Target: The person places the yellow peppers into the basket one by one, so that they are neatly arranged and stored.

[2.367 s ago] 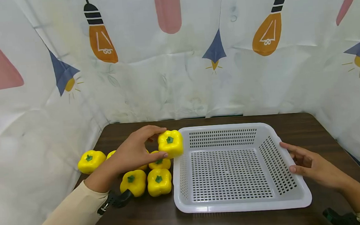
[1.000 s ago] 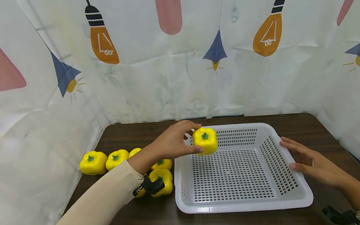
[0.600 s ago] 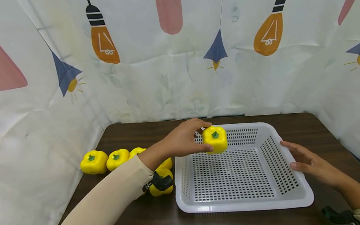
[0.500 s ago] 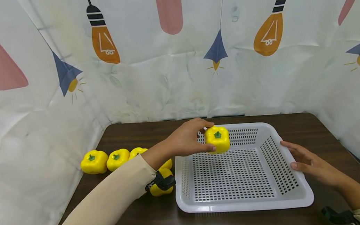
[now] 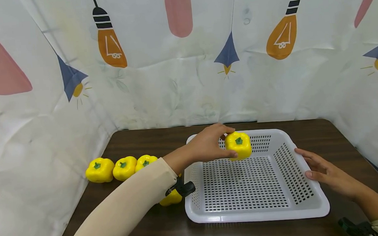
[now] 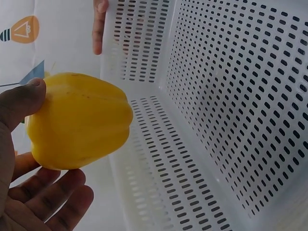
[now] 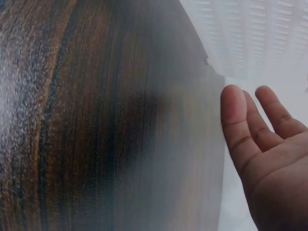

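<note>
Step in hand, by my reading: placing. The left hand (image 5: 210, 145) had a yellow pepper (image 5: 238, 146) clamped between thumb and fingers, green stem toward the head camera, over the far part of the white basket (image 5: 258, 216) and seemingly off its mesh floor. The right hand (image 5: 328, 176) lay at the basket's right rim, thumb and fingers apart, nothing gripped; whether every tip touched the plastic, could not tell. Next move, I judged, called for lowering the pepper to the mesh before letting go, the right hand there to check any slide of the basket. Counts: one pepper held, none seen lying in the basket; four loose peppers (image 5: 99, 170) certain on the dark table (image 5: 150, 230), three side by side at left, one partly behind the left wrist. A sliver of yellow near the sleeve (image 5: 126, 206) was perhaps a fifth. One basket, two hands, two black wrist straps (image 5: 180, 188). Backdrop cloth (image 5: 161, 98) carried two orange bulbs, three blue lamps, three pink shapes.
</note>
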`<state>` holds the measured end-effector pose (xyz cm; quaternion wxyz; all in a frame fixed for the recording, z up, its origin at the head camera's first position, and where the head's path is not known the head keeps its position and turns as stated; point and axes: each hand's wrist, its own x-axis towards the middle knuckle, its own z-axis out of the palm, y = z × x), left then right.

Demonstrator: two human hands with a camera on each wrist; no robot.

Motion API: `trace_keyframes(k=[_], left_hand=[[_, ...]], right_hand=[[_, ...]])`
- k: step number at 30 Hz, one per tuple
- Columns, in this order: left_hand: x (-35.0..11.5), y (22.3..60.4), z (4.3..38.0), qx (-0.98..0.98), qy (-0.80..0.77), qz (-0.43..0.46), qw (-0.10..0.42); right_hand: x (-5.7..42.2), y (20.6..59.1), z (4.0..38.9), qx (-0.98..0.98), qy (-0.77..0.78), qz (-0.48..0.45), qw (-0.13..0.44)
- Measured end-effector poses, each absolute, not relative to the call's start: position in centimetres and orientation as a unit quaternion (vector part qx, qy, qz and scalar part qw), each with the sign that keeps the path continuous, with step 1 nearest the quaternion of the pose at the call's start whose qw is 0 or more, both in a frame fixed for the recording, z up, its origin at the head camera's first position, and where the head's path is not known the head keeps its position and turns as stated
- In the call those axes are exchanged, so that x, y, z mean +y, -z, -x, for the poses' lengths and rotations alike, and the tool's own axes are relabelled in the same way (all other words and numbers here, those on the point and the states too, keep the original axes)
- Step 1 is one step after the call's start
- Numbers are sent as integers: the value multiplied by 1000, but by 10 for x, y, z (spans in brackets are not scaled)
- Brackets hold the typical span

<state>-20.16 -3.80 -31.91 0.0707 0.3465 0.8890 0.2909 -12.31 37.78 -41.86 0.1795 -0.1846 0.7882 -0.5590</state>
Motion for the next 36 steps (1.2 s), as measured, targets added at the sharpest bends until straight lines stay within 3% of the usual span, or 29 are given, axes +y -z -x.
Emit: trace_keyframes(k=[36], left_hand=[[25, 357, 217, 902, -248, -343, 86]], right_hand=[[380, 420, 122, 807, 536, 184, 167]])
